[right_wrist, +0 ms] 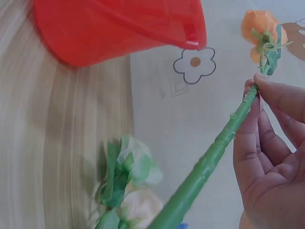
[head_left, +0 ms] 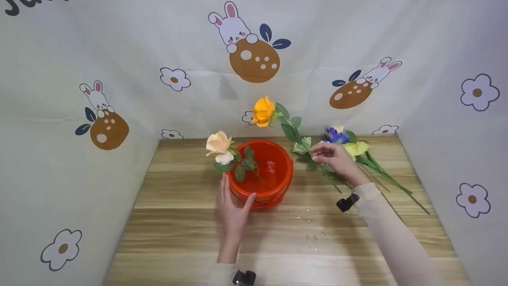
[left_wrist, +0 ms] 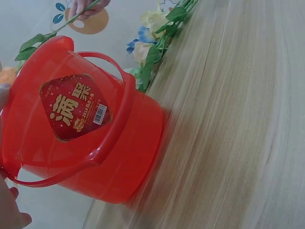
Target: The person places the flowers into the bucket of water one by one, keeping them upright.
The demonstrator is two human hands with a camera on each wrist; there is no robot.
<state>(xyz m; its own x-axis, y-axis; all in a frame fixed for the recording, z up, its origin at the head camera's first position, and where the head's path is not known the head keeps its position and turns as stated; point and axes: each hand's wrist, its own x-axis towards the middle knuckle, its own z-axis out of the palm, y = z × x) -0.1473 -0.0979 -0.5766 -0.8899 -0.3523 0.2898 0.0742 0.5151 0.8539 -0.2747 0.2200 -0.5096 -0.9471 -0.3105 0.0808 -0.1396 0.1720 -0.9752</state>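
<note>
A red plastic bucket (head_left: 274,154) stands on the wooden table, its label (left_wrist: 75,108) and handle (left_wrist: 121,119) showing in the left wrist view. Spread along the bucket's near left side, my left hand (head_left: 233,212) touches it with fingers mostly straight. A peach rose (head_left: 218,143) leans out over the bucket's left rim, its stem inside. My right hand (head_left: 336,159) pinches the green stem (right_wrist: 205,167) of an orange rose (head_left: 263,113) between thumb and fingertips. The bloom is raised behind the bucket and tilted left.
Right of the bucket lies a bunch of artificial flowers, with a blue flower (head_left: 336,135), a pale yellow flower (head_left: 356,148) and long stems (head_left: 391,180). Small clear bits (head_left: 315,239) are scattered on the tabletop (head_left: 182,222). A printed cloth (head_left: 317,35) encloses the back and sides.
</note>
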